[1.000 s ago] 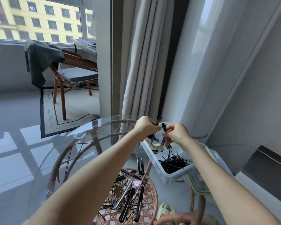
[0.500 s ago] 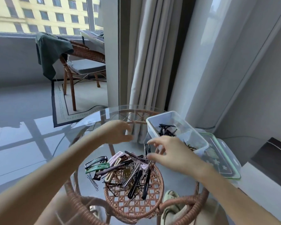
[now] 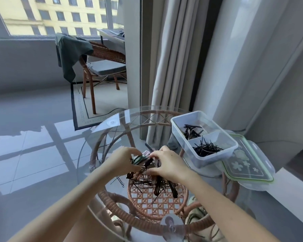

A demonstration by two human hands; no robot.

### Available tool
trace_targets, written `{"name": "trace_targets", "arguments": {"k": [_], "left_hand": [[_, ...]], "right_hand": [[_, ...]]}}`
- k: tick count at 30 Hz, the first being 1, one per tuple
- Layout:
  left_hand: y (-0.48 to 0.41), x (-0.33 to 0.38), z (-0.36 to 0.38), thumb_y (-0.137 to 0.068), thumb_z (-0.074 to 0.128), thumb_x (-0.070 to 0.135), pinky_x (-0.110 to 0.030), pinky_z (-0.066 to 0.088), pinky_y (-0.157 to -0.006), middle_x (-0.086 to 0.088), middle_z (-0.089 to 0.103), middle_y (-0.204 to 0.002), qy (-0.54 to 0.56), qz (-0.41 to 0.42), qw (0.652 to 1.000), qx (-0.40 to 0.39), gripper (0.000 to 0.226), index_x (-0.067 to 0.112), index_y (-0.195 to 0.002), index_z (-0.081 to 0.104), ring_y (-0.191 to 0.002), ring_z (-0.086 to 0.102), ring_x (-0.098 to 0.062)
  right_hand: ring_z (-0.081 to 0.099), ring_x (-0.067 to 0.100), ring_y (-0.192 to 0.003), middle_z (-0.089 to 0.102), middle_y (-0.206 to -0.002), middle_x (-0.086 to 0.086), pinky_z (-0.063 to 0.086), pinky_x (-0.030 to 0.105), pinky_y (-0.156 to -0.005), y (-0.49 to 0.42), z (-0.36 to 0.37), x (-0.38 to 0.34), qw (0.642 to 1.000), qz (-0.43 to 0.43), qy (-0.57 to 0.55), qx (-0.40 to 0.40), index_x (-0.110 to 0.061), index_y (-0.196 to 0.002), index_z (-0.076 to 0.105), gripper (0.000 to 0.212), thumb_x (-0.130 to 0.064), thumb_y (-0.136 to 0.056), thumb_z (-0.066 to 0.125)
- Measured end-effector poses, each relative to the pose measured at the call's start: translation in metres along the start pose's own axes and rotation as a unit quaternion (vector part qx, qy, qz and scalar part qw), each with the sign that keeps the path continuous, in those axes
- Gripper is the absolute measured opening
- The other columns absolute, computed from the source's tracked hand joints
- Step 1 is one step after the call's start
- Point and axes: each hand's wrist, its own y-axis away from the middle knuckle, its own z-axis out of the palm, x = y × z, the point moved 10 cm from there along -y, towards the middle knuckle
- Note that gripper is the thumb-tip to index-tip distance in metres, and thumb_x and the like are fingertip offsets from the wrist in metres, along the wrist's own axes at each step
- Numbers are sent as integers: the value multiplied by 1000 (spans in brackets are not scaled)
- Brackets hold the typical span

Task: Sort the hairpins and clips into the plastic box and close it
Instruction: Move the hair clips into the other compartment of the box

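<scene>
Half a second ago the left hand (image 3: 123, 161) hung open above the far side of the pile and the right hand (image 3: 169, 165) was only reaching for it. Now both have dropped onto the pile (image 3: 152, 179), and the view has tipped down towards it. The left hand's fingers are curled, their tips closed on a green clip (image 3: 138, 158) at the pile's far edge. The right hand faces it, with forefinger and thumb bent into the tangle. The forefinger lies against a pink clip (image 3: 146, 152), but whether this hand has hold of anything cannot be told.

The pile is a heap of thin black hairpins mixed with longer dark clips, lying on the round glass bench (image 3: 101, 130) between the two forearms. A woven shelf (image 3: 157, 203) shows through the glass beneath it.

To the right of the hands stands the clear plastic box (image 3: 187, 147), open and split into two compartments. Black clips (image 3: 191, 131) lie in the far compartment and black hairpins (image 3: 206, 147) in the near one. Its lid (image 3: 247, 165), green-rimmed with a clover pattern, lies flat just beside the box on the right, at the edge of the bench.

Behind the bench hangs a pale curtain (image 3: 168, 67). Further off, by the window, a wicker chair (image 3: 105, 67) has a dark green cloth (image 3: 68, 49) draped over it.
</scene>
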Motion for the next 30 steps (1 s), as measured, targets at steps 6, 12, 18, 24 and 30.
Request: {"name": "trace_targets", "arguments": {"k": [6, 12, 18, 24, 30], "left_hand": [[-10, -12, -9, -77, 66, 11, -27, 58, -61, -4, 71, -85, 48, -54, 997, 8, 20, 9, -97, 70, -65, 68, -17], [-12, -13, -20, -76, 66, 9, -8, 41, -37, -3, 70, -66, 53, -52, 997, 19, 11, 9, -84, 75, -44, 56, -3], [-13, 3, -51, -73, 70, 6, -21, 56, -51, -7, 73, -74, 181, -34, 981, 61, 16, 8, -89, 74, -55, 64, -10], [-33, 45, -65, -70, 73, 5, -42, 59, -72, -13, 74, -77, 271, -3, 960, 71, 17, 6, -87, 74, -65, 69, -22], [-78, 102, -59, -69, 71, 3, -43, 59, -71, -16, 73, -79, 309, 33, 945, 98, 13, 5, -82, 74, -72, 71, -28]], "right_hand": [[53, 6, -73, 67, -90, -2, 35, 15, -59, 4, -29, -1, 988, -8, -96, 117, -21, -94, 68, 15, -21, -79, 68], [53, -1, -66, 64, -76, -8, 39, 4, -57, 13, -67, -5, 971, -42, -150, 179, -17, -91, 70, 14, -19, -78, 71], [56, 12, -56, 61, -63, -2, 47, 20, -52, 10, -106, 20, 924, -24, -328, 194, -21, -75, 68, 10, -14, -74, 75], [54, 24, -58, 58, -62, 3, 53, 42, -61, -5, -160, 107, 861, 118, -345, 356, -17, -66, 62, 16, -11, -75, 75], [67, 27, -52, 69, -71, 12, 58, 32, -52, -34, -139, 131, 924, 210, -205, 245, -3, -84, 67, 18, -19, -88, 59]]}}
